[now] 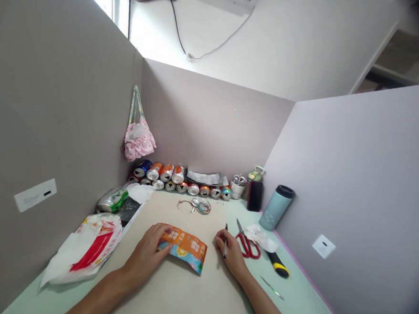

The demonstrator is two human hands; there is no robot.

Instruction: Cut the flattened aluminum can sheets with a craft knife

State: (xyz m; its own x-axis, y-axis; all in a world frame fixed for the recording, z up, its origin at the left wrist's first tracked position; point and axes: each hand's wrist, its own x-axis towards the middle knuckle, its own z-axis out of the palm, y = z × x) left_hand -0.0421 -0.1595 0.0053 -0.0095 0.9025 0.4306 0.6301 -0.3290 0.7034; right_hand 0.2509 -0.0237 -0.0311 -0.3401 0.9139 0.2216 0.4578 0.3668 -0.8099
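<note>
A curved, printed orange-and-blue sheet [187, 248] with an orange-slice picture rests on the beige board, looking like the flattened wall of a drinks can. At its left end, my left hand [157, 244] grips it, fingers over the top and thumb at the near edge. My right hand [231, 253] is closed around a slim dark pen [226, 246], a little to the right of the sheet and apart from it. Just beyond that hand lie red-handled scissors [248, 245], blades pointing away.
Drinks cans [178, 174] are stacked along the back wall. Can scraps [201, 206] lie mid-board. At right are a blue tumbler [277, 207], a phone [255, 196], crumpled tissue [261, 238], a black-and-yellow handle [279, 265] and tweezers-like metal [272, 288]. Plastic bags [90, 249] sit left.
</note>
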